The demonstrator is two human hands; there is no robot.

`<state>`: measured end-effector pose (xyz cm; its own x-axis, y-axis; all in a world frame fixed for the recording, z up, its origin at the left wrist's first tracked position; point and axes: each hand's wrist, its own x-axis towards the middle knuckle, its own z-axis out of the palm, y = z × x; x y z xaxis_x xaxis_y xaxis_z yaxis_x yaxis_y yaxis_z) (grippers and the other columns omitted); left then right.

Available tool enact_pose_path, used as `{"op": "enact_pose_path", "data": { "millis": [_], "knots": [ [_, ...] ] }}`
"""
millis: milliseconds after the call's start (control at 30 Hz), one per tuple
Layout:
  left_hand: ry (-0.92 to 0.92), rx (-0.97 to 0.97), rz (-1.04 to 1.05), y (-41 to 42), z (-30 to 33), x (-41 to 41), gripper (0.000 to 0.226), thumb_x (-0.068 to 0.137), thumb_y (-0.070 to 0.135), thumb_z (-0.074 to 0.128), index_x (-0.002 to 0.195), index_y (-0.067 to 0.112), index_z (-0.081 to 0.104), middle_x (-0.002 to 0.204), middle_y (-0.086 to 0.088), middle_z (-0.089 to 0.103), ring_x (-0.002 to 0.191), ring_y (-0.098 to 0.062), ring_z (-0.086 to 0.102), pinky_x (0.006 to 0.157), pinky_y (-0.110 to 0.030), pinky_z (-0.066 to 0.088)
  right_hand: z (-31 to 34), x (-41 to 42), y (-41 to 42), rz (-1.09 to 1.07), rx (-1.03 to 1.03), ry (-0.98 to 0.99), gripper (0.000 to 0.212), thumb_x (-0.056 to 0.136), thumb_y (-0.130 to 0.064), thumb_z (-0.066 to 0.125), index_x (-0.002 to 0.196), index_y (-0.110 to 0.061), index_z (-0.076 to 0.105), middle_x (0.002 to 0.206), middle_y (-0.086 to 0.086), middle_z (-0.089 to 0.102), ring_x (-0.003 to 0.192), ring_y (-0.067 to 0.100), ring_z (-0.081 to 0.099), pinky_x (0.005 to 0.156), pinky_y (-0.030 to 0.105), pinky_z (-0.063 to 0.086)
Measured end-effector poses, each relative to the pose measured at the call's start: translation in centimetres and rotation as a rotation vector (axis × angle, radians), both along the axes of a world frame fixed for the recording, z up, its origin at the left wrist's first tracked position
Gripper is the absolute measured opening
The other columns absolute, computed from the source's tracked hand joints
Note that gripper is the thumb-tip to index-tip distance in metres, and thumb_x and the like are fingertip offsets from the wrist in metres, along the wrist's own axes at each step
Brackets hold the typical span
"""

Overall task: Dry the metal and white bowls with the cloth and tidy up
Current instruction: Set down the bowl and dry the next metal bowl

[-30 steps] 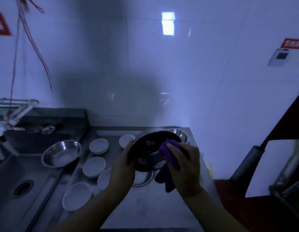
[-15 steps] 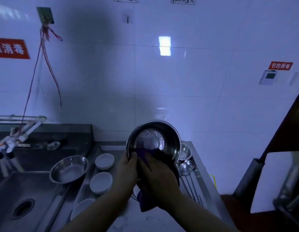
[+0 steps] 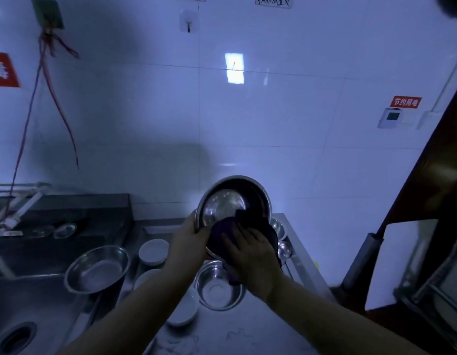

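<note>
Head view: left hand [image 3: 187, 245] grips the rim of a round shiny metal bowl [image 3: 231, 204], held tilted above the steel counter [image 3: 250, 331]. Right hand [image 3: 250, 254] presses a dark purple cloth [image 3: 223, 237] into the bowl's lower inside, fingers spread fairly flat. Small white bowl [image 3: 153, 251] and second metal bowl [image 3: 217, 288] sit on the counter below.

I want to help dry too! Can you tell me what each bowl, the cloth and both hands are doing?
Held metal bowl: lifted, tilted, opening toward the camera.
Cloth: pressed inside that bowl.
Left hand: grips the bowl's rim.
Right hand: presses the cloth.
Metal bowl by the sink: upright, untouched.
Metal bowl on the counter: upright.
White bowl: on the counter.
</note>
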<state>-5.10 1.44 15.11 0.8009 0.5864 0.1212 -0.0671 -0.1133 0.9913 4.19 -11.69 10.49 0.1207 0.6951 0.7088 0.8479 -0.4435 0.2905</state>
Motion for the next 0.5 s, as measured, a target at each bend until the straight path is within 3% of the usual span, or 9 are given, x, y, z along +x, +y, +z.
{"op": "enact_pose_path", "data": {
  "millis": [133,267,367,500],
  "knots": [
    [-0.003,-0.004,-0.026,0.2,0.1,0.3,0.044,0.090,0.005,0.045,0.081,0.043,0.065,0.074,0.005,0.072,0.060,-0.011,0.068,0.049,-0.024,0.053,-1.2,-2.4,2.6,-0.015,0.157,0.153,0.039,0.078,-0.026,0.069,0.115,-0.014,0.067,0.110,0.012,0.068,0.095,0.023,0.067,0.081,0.035,0.054],
    [0.072,0.136,-0.058,2.1,1.0,-0.3,0.033,0.088,0.021,0.047,0.086,0.051,0.062,0.074,0.002,0.071,0.064,-0.023,0.069,0.057,-0.045,0.058,-0.5,-0.7,1.0,0.134,0.049,-0.003,0.043,0.071,-0.020,0.077,0.113,-0.011,0.069,0.108,0.012,0.069,0.092,0.024,0.068,0.083,0.034,0.053],
    [0.168,0.277,-0.159,4.2,2.2,-0.8,0.025,0.072,0.035,0.050,0.085,0.053,0.062,0.079,0.000,0.072,0.075,-0.029,0.070,0.069,-0.053,0.057,1.1,1.7,-0.9,0.270,-0.130,-0.202,0.025,0.083,-0.016,0.066,0.107,-0.015,0.073,0.105,0.011,0.071,0.093,0.025,0.068,0.084,0.036,0.053],
    [0.122,0.215,-0.097,5.5,3.2,-0.3,0.014,0.074,0.027,0.056,0.082,0.032,0.066,0.076,-0.012,0.071,0.067,-0.033,0.070,0.066,-0.054,0.057,3.0,2.2,0.1,0.298,-0.046,-0.253,0.018,0.087,-0.010,0.059,0.095,-0.015,0.075,0.094,0.010,0.072,0.077,0.025,0.067,0.070,0.032,0.052]
  ]
}}
